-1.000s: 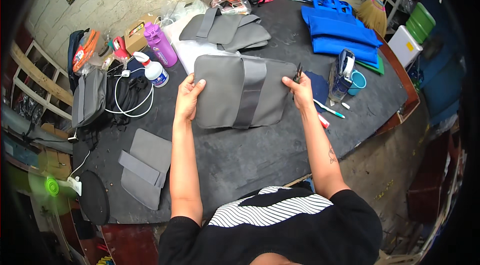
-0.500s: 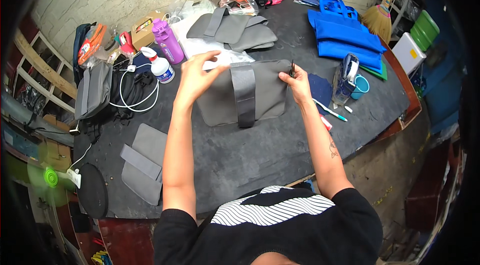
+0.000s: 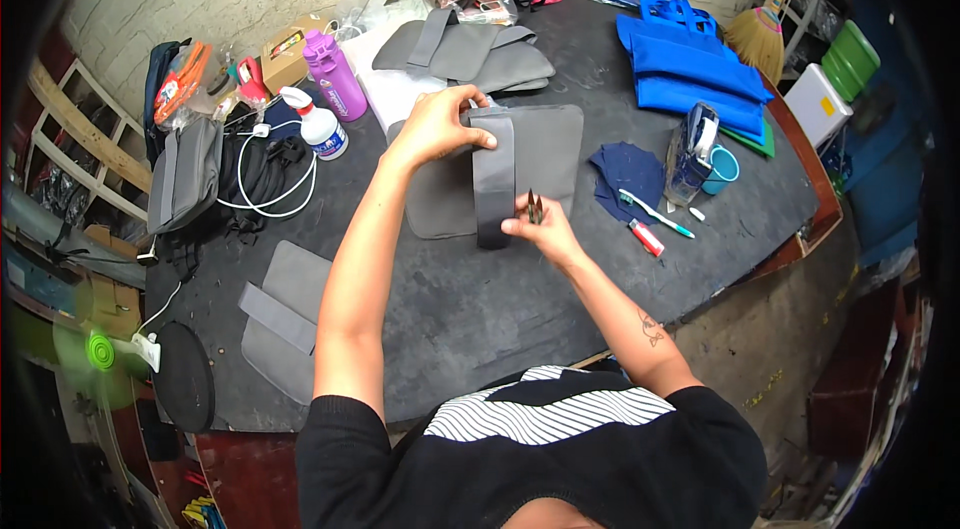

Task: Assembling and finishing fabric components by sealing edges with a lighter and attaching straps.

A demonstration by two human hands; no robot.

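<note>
A grey fabric panel [image 3: 550,144] stands tilted on the table before me, with a wide darker grey strap [image 3: 493,181] running down its middle. My left hand [image 3: 438,129] pinches the strap and panel at the upper edge, thumb in front. My right hand [image 3: 548,233] has its thumb and fingers at the strap's lower right edge. Small dark thread snips [image 3: 536,206] are tucked in that same hand, with two pointed blades showing upward. Another grey panel with a strap [image 3: 290,314] lies flat beside my left forearm.
More grey panels [image 3: 465,54] are stacked at the back. A spray bottle [image 3: 322,132] and purple bottle [image 3: 335,77] stand left of them. Blue bags [image 3: 690,79], a tape dispenser [image 3: 690,157], a light-blue cup [image 3: 721,171] and a toothbrush [image 3: 655,213] sit right. A fan [image 3: 102,349] spins at left.
My left hand has moved right and closed on the strap's top. My right hand has come down and left from the panel's upper corner to the strap's lower part, still holding the snips.
</note>
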